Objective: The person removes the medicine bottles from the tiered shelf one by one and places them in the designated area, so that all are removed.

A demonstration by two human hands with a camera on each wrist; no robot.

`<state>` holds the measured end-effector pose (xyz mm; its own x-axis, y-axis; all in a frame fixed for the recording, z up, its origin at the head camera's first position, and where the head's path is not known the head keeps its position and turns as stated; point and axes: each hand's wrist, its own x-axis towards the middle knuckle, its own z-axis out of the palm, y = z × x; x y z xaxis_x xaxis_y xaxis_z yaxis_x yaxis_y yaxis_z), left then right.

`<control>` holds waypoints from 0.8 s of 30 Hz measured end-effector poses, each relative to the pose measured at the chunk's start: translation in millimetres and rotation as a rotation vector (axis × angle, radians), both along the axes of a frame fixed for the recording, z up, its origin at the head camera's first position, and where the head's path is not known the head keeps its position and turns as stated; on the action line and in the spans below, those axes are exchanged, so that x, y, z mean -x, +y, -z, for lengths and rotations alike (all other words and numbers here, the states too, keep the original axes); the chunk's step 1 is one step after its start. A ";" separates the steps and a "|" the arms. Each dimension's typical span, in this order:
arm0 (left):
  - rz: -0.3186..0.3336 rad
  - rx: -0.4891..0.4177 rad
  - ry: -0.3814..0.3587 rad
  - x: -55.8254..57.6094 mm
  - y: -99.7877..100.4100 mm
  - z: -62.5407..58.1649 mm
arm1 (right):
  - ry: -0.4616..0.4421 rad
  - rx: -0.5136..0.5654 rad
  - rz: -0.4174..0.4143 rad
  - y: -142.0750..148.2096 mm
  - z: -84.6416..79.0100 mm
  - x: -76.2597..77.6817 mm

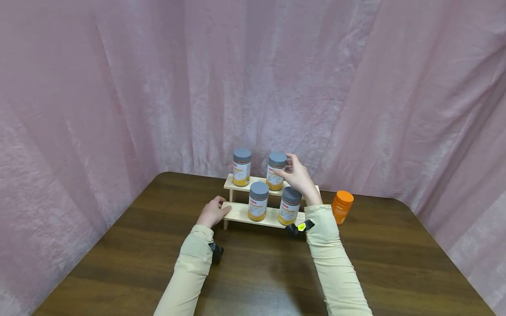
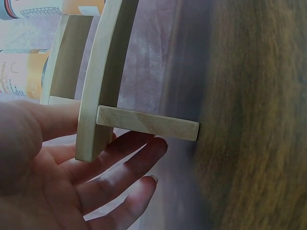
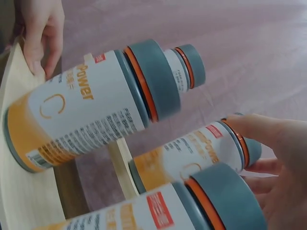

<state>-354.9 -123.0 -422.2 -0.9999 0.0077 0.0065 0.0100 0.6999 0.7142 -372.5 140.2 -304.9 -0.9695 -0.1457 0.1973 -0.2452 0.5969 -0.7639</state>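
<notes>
In the head view, one rack (image 1: 238, 213) with two shelves stands on the desk (image 1: 257, 272), and four grey-capped jars are on it, two to a shelf. The upper-left jar (image 1: 241, 168) and upper-right jar (image 1: 274, 181) are on the rack's rear shelf; the lower-left jar (image 1: 258, 202) and lower-right jar (image 1: 289, 208) are on its front shelf. All four have their long axis upright, cap up, with printed labels toward the person. The right hand (image 1: 299, 177) has its grip round the top of the upper-right jar, pinching it between thumb and fingers. The left hand (image 1: 212, 212) holds the left end of the rack's front shelf. One orange jar (image 1: 342, 207) stands upright on the desk, right of the rack. A curtain (image 1: 237, 79) hangs behind the rack.

In the left wrist view, the left grip pinches the end of the rack's front shelf, thumb above and fingers bent below, near one leg (image 2: 148, 122). Parts of two jars show on the rack.

In the right wrist view, all four grey-capped jars appear, their caps pointing away from the rack's shelves. The right grip closes around the upper-right jar at its cap and neck; its base is at the rack's rear shelf.
</notes>
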 end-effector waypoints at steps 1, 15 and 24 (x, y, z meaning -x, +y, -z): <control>-0.001 -0.001 -0.002 -0.1 0.2 0.8 | -0.004 -0.001 0.004 -2.0 0.3 0.8; -0.011 0.015 -0.008 -2.5 0.1 -1.5 | 0.048 -0.015 0.033 -18.5 0.9 8.2; -0.006 0.004 0.001 -5.2 6.2 1.8 | 0.037 0.031 0.045 -9.4 1.8 3.7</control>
